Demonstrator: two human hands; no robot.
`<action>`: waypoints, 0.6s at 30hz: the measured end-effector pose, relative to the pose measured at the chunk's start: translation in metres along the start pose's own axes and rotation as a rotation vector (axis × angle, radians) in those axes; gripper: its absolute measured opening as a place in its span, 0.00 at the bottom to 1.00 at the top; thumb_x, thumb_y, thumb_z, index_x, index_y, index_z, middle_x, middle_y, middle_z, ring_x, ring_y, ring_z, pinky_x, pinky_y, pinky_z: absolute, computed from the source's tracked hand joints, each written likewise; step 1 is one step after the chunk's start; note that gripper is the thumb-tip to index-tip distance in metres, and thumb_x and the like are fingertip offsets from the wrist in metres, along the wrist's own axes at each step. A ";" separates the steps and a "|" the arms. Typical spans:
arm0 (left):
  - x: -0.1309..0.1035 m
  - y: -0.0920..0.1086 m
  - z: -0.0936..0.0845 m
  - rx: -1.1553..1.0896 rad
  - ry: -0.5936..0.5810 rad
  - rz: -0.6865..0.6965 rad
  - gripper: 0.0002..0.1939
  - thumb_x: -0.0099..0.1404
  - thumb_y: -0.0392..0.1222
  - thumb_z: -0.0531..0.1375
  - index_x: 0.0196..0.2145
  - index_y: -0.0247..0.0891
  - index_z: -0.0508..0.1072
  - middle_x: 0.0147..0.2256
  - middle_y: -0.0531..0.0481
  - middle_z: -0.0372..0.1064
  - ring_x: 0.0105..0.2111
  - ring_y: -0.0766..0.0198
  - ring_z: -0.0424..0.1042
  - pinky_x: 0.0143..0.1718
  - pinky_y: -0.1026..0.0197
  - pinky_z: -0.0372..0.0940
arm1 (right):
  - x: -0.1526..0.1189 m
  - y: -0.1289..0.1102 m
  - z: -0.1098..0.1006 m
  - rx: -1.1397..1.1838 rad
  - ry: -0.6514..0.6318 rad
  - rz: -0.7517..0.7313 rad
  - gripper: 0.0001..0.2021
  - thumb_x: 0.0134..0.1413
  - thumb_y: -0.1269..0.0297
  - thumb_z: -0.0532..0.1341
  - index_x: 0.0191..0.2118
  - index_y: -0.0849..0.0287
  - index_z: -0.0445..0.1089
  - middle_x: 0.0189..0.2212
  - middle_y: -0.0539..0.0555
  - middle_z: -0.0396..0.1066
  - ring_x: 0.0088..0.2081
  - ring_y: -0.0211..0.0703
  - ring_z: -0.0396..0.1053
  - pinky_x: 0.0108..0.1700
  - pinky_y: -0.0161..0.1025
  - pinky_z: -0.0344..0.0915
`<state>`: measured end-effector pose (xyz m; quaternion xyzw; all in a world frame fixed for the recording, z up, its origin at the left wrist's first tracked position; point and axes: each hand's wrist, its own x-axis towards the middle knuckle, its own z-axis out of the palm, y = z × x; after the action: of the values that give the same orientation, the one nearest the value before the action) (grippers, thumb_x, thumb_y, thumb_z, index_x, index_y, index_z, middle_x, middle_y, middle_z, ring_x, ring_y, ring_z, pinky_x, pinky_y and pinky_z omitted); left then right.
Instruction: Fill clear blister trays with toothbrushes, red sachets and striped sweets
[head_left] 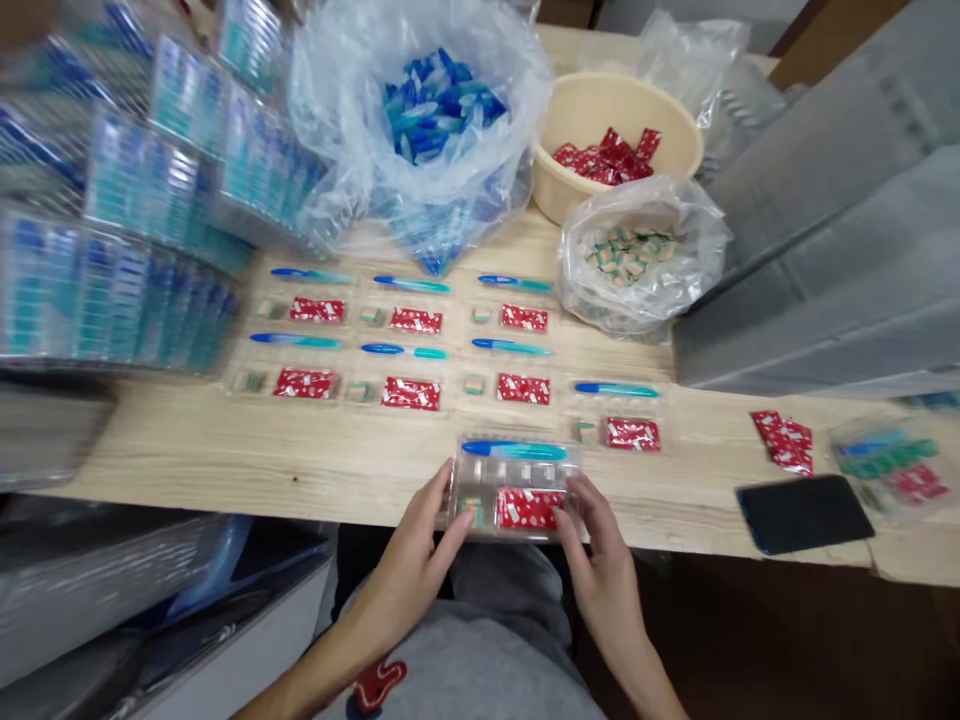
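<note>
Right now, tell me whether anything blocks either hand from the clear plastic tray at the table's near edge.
Nothing visible does: the left hand and the right hand hold the clear plastic tray directly, one at each end.

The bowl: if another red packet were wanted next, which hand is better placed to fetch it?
Probably the right hand. The bowl stands roughly ahead of it, while the left hand is farther across. Both hold the tray, so the right would have to let go first.
</note>
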<state>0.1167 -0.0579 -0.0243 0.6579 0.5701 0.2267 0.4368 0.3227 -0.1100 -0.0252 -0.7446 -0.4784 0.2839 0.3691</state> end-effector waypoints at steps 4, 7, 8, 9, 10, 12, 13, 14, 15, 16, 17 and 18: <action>0.013 0.019 -0.011 -0.008 0.060 0.017 0.27 0.67 0.51 0.52 0.61 0.40 0.57 0.58 0.40 0.62 0.56 0.56 0.65 0.55 0.52 0.64 | 0.016 -0.014 -0.009 0.077 0.005 -0.018 0.17 0.59 0.59 0.57 0.53 0.53 0.65 0.55 0.60 0.66 0.57 0.51 0.64 0.57 0.52 0.64; 0.049 0.030 -0.015 -0.012 0.135 0.046 0.29 0.66 0.51 0.53 0.61 0.39 0.57 0.60 0.39 0.60 0.59 0.54 0.60 0.58 0.48 0.59 | 0.051 -0.027 -0.003 0.086 0.049 -0.118 0.17 0.59 0.59 0.57 0.53 0.54 0.65 0.53 0.60 0.68 0.57 0.50 0.65 0.58 0.53 0.62; 0.064 0.032 -0.015 -0.023 0.139 0.051 0.29 0.66 0.51 0.53 0.61 0.37 0.57 0.60 0.38 0.59 0.60 0.54 0.59 0.59 0.48 0.57 | 0.065 -0.030 0.001 0.083 0.079 -0.153 0.17 0.58 0.59 0.57 0.53 0.55 0.65 0.53 0.60 0.69 0.56 0.50 0.65 0.58 0.53 0.62; 0.080 0.034 -0.013 -0.038 0.138 0.052 0.29 0.66 0.50 0.52 0.61 0.36 0.57 0.60 0.37 0.59 0.60 0.53 0.59 0.60 0.47 0.56 | 0.080 -0.031 0.006 0.079 0.109 -0.180 0.17 0.58 0.59 0.57 0.52 0.56 0.65 0.52 0.61 0.69 0.56 0.50 0.65 0.58 0.53 0.62; 0.094 0.035 -0.011 -0.050 0.137 0.051 0.29 0.66 0.50 0.52 0.61 0.34 0.56 0.60 0.36 0.58 0.60 0.53 0.58 0.60 0.47 0.55 | 0.093 -0.031 0.011 0.073 0.134 -0.200 0.17 0.58 0.59 0.56 0.52 0.58 0.65 0.52 0.61 0.69 0.55 0.50 0.65 0.57 0.53 0.62; 0.118 0.036 -0.005 -0.065 0.138 0.045 0.30 0.65 0.47 0.52 0.61 0.30 0.56 0.60 0.33 0.57 0.61 0.52 0.57 0.61 0.48 0.53 | 0.116 -0.028 0.021 0.064 0.140 -0.213 0.18 0.58 0.58 0.56 0.52 0.60 0.65 0.51 0.63 0.70 0.54 0.50 0.67 0.56 0.52 0.63; 0.126 0.036 -0.003 -0.068 0.147 0.035 0.30 0.65 0.47 0.53 0.60 0.29 0.56 0.60 0.32 0.56 0.62 0.52 0.56 0.62 0.48 0.52 | 0.124 -0.027 0.024 0.061 0.128 -0.209 0.19 0.58 0.58 0.56 0.52 0.61 0.65 0.50 0.63 0.70 0.53 0.50 0.68 0.55 0.51 0.64; 0.132 0.036 -0.001 -0.071 0.156 0.025 0.30 0.65 0.47 0.53 0.60 0.29 0.55 0.61 0.32 0.55 0.62 0.51 0.55 0.62 0.48 0.51 | 0.130 -0.025 0.028 0.062 0.116 -0.200 0.19 0.58 0.57 0.56 0.52 0.61 0.64 0.50 0.64 0.70 0.52 0.50 0.68 0.54 0.50 0.65; 0.135 0.036 0.001 -0.078 0.157 0.016 0.30 0.65 0.47 0.53 0.60 0.29 0.55 0.61 0.31 0.54 0.63 0.51 0.54 0.62 0.48 0.50 | 0.133 -0.023 0.030 0.062 0.108 -0.189 0.20 0.58 0.57 0.55 0.53 0.62 0.64 0.50 0.64 0.70 0.52 0.50 0.68 0.54 0.50 0.65; 0.136 0.036 0.002 -0.088 0.148 0.010 0.30 0.65 0.47 0.52 0.61 0.29 0.54 0.62 0.31 0.53 0.63 0.52 0.53 0.62 0.48 0.50 | 0.134 -0.022 0.031 0.061 0.109 -0.182 0.21 0.58 0.57 0.55 0.53 0.63 0.63 0.50 0.65 0.69 0.52 0.50 0.68 0.54 0.50 0.65; 0.137 0.036 0.002 -0.100 0.137 0.000 0.30 0.66 0.48 0.52 0.61 0.29 0.53 0.62 0.31 0.52 0.63 0.52 0.53 0.62 0.47 0.50 | 0.134 -0.021 0.032 0.055 0.114 -0.178 0.21 0.58 0.57 0.55 0.54 0.64 0.62 0.51 0.66 0.68 0.53 0.50 0.67 0.55 0.51 0.64; 0.136 0.035 0.002 -0.114 0.123 -0.012 0.30 0.66 0.48 0.52 0.61 0.30 0.52 0.62 0.31 0.52 0.63 0.52 0.54 0.62 0.47 0.50 | 0.133 -0.021 0.032 0.046 0.118 -0.177 0.22 0.58 0.57 0.55 0.54 0.64 0.62 0.52 0.66 0.67 0.55 0.51 0.65 0.56 0.51 0.63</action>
<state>0.1714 0.0715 -0.0237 0.6135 0.5859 0.2959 0.4391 0.3381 0.0273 -0.0358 -0.7063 -0.5129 0.2166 0.4371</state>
